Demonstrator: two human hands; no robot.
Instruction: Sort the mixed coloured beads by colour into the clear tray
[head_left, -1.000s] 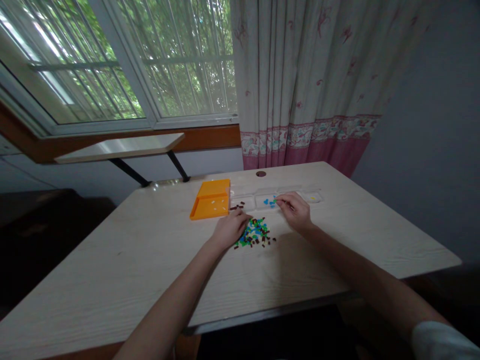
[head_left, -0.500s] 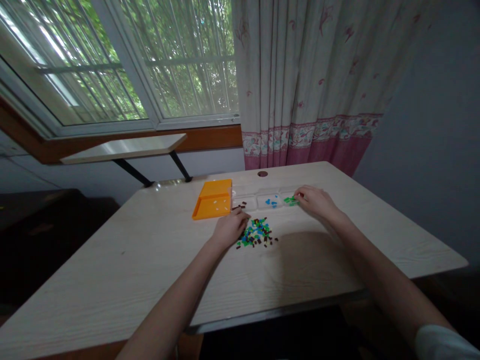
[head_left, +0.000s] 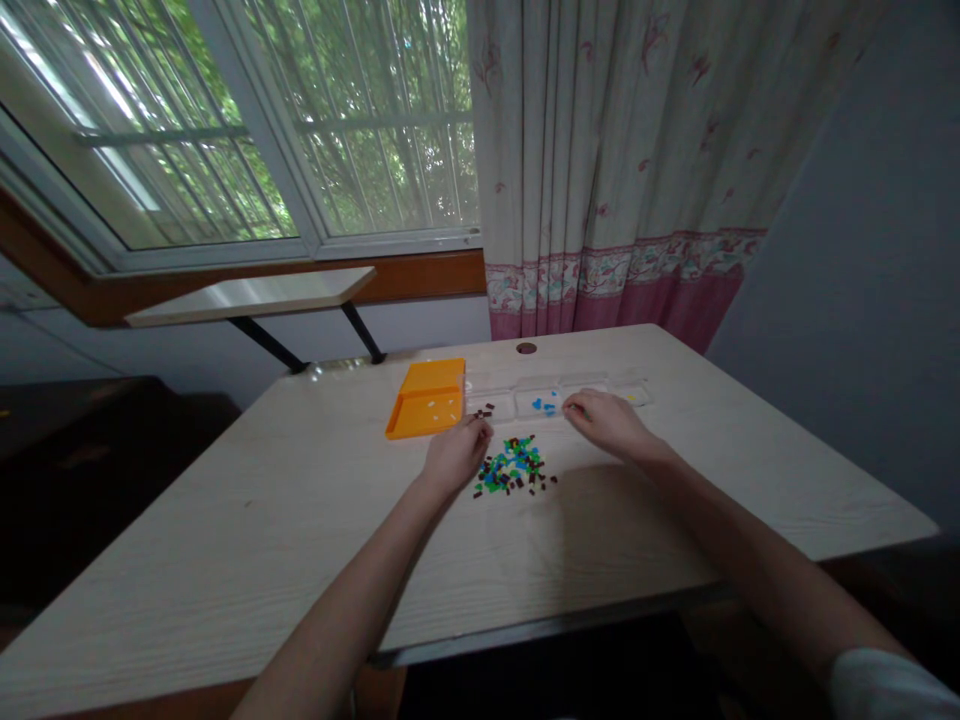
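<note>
Small green, blue and brown pieces (head_left: 514, 464) lie heaped (left hand (head_left: 457, 452) and right hand (head_left: 609, 420): grip unclear).

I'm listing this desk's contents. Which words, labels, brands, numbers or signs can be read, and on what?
None can be read.
Orange case and clear tray: no legible lettering.
Coloured pieces: too small to tell.
Curtain: floral pattern, no readable words.
</note>
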